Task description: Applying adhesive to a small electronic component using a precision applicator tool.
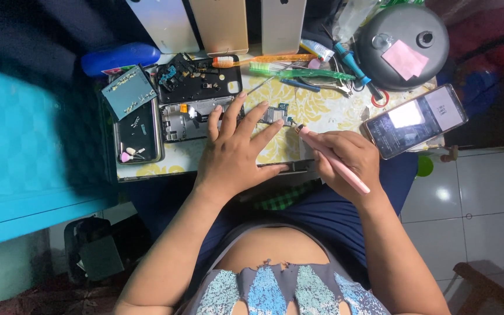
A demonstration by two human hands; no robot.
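Right now the small circuit board (276, 114) lies just beyond the fingertips of both hands, on the yellow-patterned table (322, 111), and everything turns on that spot. The left hand (234, 153) rests flat and spread, palm down; its index and middle fingers (256, 115) reach forward and to the right, their tips touching or just short of the board's near-left edge, pinning it rather than gripping it. Nothing is enclosed in that hand.

The right hand (348, 160) is closed in a pen-style grip around a pink pencil-shaped tool (333, 160). The tool's long axis runs diagonally: its back end sticks out past the wrist toward the body, and its dark tip points forward and to the left, ending just beside the board's right edge. Whether the tip actually touches the board is too fine to tell.

So the board sits between the two sets of fingertips, left fingers on one side, tool tip on the other, both about equally near. An opened phone frame (191, 119) lies just left of the left fingers, a lit smartphone (415, 121) well to the right of the right hand.
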